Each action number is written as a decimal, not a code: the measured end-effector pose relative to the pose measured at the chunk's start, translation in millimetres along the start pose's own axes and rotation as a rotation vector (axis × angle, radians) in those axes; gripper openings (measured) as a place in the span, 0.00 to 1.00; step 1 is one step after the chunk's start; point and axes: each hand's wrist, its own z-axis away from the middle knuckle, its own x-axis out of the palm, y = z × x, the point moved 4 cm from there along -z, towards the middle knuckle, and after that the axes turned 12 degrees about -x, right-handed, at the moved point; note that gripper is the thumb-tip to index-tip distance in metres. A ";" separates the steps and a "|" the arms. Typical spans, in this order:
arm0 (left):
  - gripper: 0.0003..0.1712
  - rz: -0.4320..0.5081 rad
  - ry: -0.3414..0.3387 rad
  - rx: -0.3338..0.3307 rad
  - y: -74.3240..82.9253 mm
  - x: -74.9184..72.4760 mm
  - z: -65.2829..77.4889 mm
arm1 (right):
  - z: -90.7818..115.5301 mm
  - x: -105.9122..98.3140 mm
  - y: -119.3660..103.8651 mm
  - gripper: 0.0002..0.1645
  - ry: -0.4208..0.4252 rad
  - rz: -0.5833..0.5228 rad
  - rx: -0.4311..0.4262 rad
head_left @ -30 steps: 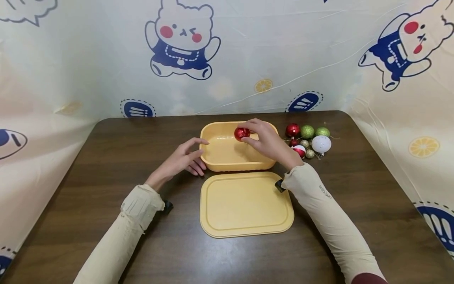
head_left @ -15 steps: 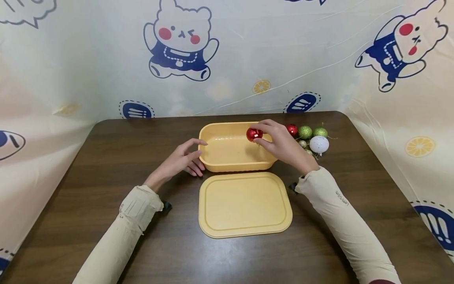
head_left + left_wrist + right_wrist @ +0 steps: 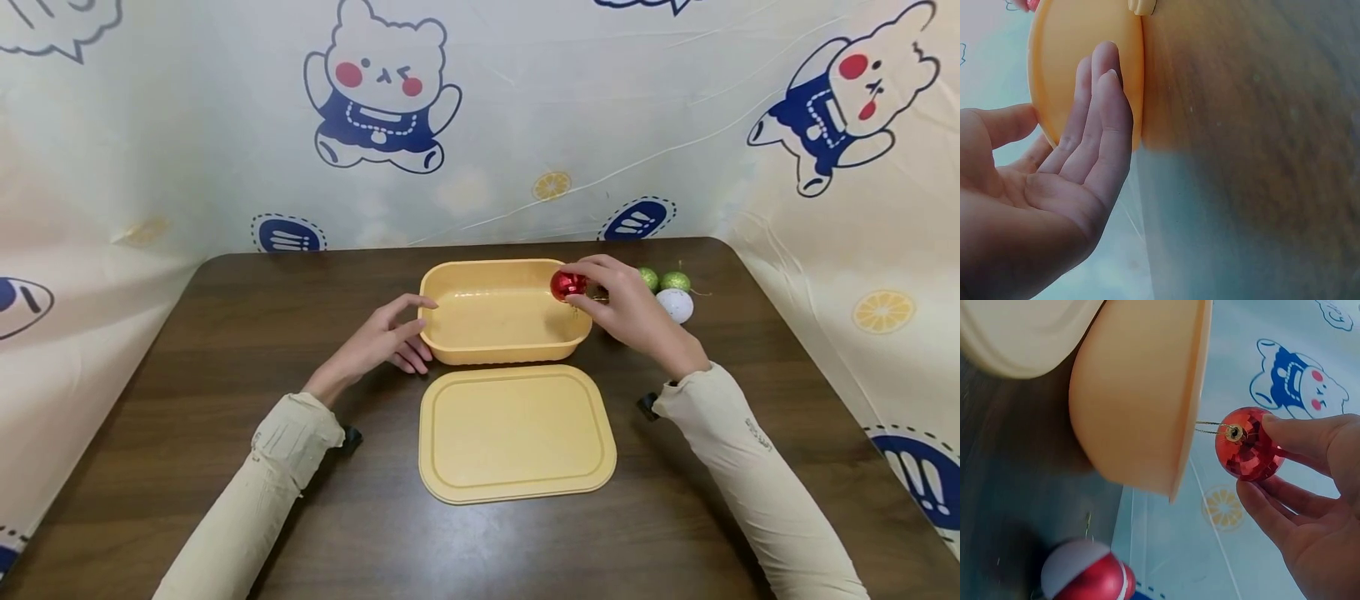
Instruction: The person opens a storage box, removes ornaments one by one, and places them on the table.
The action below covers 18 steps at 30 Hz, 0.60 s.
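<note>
My right hand (image 3: 637, 308) pinches a shiny red bauble (image 3: 567, 285) between thumb and fingertips, over the right end of a yellow plastic box (image 3: 442, 353). In the right wrist view the bauble (image 3: 1249, 447) shows its gold cap and hanging string, held just above the rim of the box (image 3: 1141, 394). At the box's left end is my left hand (image 3: 378, 337), its fingertips at the rim. The left wrist view has that hand (image 3: 1066, 162) with nearly straight fingers alongside the box (image 3: 1060, 37). Inside, the box shows a bare floor.
A flat yellow lid (image 3: 517, 433) lies on the dark wooden table (image 3: 225, 350) before the box. Right of it are green glitter baubles (image 3: 676, 282) and a white bauble (image 3: 675, 306), partly behind my right hand. A red-and-white bauble (image 3: 1079, 575) shows in the right wrist view.
My right hand has moved rightward with the red bauble, from over the box's middle to its right end, now covering several of the other baubles. The left hand has stayed in place.
</note>
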 end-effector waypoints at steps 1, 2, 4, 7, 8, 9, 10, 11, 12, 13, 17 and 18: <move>0.22 0.000 0.000 -0.001 -0.1 0.0 0.2 | 2.5 -2.4 0.9 0.24 0.005 0.001 0.003; 0.22 0.000 -0.001 -0.001 -0.3 0.1 0.4 | 5.1 -5.1 1.3 0.24 0.011 0.001 0.010; 0.22 0.002 -0.003 0.001 -0.3 0.3 1.1 | 11.0 -10.9 2.1 0.24 0.026 0.010 0.024; 0.21 0.006 -0.007 0.009 -0.3 0.6 1.9 | 20.8 -19.4 3.8 0.24 0.047 0.035 0.045; 0.21 0.008 -0.010 0.012 -0.2 0.7 2.1 | 24.5 -22.1 4.6 0.24 0.054 0.042 0.053; 0.21 0.008 -0.012 0.015 -0.3 0.8 2.0 | 28.3 -24.7 5.4 0.24 0.059 0.052 0.059; 0.21 0.009 -0.014 0.018 -0.5 0.8 1.7 | 32.2 -27.3 6.0 0.24 0.063 0.060 0.065; 0.21 0.011 -0.017 0.019 -0.7 0.8 1.5 | 36.3 -29.5 7.0 0.25 0.066 0.068 0.072; 0.21 0.011 -0.019 0.020 -0.9 0.9 1.2 | 40.5 -31.8 7.5 0.25 0.068 0.078 0.083; 0.22 0.010 -0.021 0.023 -1.1 0.9 0.9 | 44.4 -34.0 8.3 0.25 0.067 0.092 0.091; 0.22 0.004 -0.022 0.026 -0.8 1.0 0.5 | 60.3 -41.2 11.4 0.26 0.066 0.125 0.126; 0.22 0.004 -0.019 0.024 -0.4 1.0 0.7 | 64.1 -42.7 11.9 0.26 0.066 0.132 0.131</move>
